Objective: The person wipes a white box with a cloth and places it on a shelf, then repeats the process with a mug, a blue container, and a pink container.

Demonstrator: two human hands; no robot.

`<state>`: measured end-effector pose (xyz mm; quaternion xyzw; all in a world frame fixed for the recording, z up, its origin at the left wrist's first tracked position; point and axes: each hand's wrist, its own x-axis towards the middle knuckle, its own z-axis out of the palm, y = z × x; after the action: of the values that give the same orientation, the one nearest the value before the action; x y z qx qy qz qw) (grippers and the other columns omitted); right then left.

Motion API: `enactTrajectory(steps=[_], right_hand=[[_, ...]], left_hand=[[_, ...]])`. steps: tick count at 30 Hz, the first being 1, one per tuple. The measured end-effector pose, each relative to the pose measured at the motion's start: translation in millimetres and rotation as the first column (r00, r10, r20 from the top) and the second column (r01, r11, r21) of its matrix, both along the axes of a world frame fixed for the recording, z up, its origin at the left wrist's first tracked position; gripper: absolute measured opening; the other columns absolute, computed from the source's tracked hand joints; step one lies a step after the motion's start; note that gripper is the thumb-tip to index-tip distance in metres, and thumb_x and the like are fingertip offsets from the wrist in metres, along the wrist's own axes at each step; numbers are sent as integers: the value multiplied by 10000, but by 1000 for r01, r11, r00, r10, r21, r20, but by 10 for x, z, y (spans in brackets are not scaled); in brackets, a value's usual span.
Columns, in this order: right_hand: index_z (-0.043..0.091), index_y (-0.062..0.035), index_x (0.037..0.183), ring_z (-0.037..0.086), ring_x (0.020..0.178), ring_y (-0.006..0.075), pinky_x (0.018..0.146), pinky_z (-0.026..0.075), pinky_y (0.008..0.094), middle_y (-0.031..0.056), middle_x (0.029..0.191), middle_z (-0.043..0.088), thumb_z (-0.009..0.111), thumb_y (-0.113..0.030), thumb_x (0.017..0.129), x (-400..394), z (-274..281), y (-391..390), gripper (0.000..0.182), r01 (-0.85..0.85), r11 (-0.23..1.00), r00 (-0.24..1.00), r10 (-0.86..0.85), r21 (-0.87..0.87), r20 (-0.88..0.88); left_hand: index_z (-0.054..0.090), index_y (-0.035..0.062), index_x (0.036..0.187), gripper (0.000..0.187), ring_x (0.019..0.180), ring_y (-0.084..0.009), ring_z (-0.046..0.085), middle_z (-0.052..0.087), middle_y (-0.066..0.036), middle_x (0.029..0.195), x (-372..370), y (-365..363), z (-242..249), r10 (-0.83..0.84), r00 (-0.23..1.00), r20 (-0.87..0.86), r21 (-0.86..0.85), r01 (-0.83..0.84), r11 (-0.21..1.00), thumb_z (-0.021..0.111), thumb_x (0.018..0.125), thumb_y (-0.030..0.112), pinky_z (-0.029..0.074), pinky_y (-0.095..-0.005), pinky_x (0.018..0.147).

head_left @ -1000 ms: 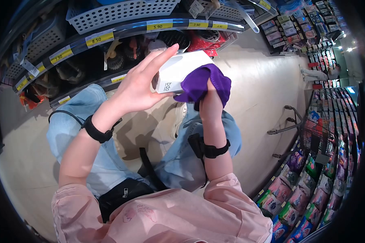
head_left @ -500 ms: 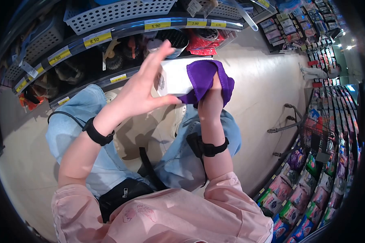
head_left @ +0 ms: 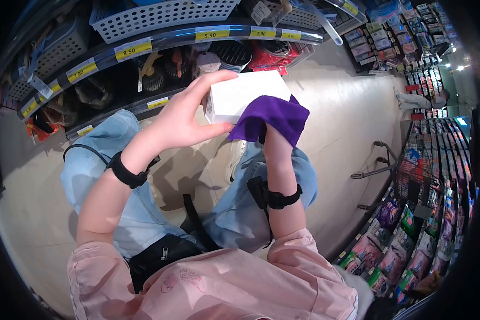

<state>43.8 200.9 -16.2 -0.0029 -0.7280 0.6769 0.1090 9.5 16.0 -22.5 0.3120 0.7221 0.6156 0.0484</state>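
Observation:
My left hand (head_left: pixel 184 114) grips the left end of a white box (head_left: pixel 250 89), with the fingers over its top edge and the thumb at its near lower edge. A purple cloth (head_left: pixel 282 113) hangs over the box's right part and over my right hand (head_left: pixel 273 134). That hand holds the cloth against the box, though its fingers are hidden underneath. The box is held in the air in front of the lower shelf, above the floor between my knees.
A shelf with yellow price labels (head_left: pixel 133 49) runs along the front, bearing white perforated baskets (head_left: pixel 160 24). Brushes (head_left: pixel 153 80) and red packs (head_left: pixel 272 50) sit below. To the right stand a shopping cart (head_left: pixel 410 170) and shelves of packets (head_left: pixel 394 256). A person (head_left: pixel 416 100) is farther off.
My left hand, raised with fingers spread before, has closed on the box's left end. The cloth has shifted and spread lower, and more of the white box shows.

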Motion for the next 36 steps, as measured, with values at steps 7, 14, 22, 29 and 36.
enactTrajectory(steps=[7, 14, 22, 29, 36], right_hand=[[455, 10, 1134, 550, 978, 202, 863, 438, 325, 110, 1086, 538, 466, -178, 884, 24, -293, 86, 313, 85, 925, 996, -65, -370, 65], [484, 23, 1088, 559, 867, 137, 739, 472, 274, 74, 952, 580, 601, -13, 764, 63, 116, -149, 347, -112, 925, 877, 263, 362, -401], [548, 29, 1023, 580, 775, 113, 698, 482, 230, 66, 913, 604, 633, -65, 769, 14, -50, -55, 285, 22, 977, 1000, -18, -213, 23], [454, 13, 1137, 562, 847, 118, 717, 472, 242, 66, 972, 575, 595, -64, 793, 46, 52, -99, 380, -89, 962, 996, 79, -260, -49], [478, 17, 1103, 551, 821, 110, 703, 463, 253, 58, 916, 579, 640, -50, 739, 56, 43, -189, 404, -124, 975, 991, 114, -186, -63]], left_hand=[[265, 114, 1312, 716, 1053, -227, 482, 439, -121, 1184, 8, 78, -57, 72, 997, -37, 18, -72, 997, 656, 723, 226, 402, -325, 878], [291, 80, 1294, 588, 1063, -194, 447, 425, -111, 1152, -111, 20, -20, 39, 962, 270, 261, -112, 959, 455, 816, 380, 364, -295, 895], [375, 46, 1227, 546, 1126, -229, 409, 411, -119, 1190, 17, 41, -16, 57, 993, -105, 26, -54, 998, 583, 728, 127, 336, -333, 933], [106, 69, 1364, 850, 1162, -277, 378, 371, -156, 1243, -48, 80, -33, 229, 959, -165, 177, -199, 964, 644, 710, 144, 337, -370, 951], [302, 85, 1321, 844, 1075, -232, 463, 448, -137, 1186, -64, 45, -46, 248, 968, 28, 196, -249, 948, 752, 622, 231, 378, -340, 903]])
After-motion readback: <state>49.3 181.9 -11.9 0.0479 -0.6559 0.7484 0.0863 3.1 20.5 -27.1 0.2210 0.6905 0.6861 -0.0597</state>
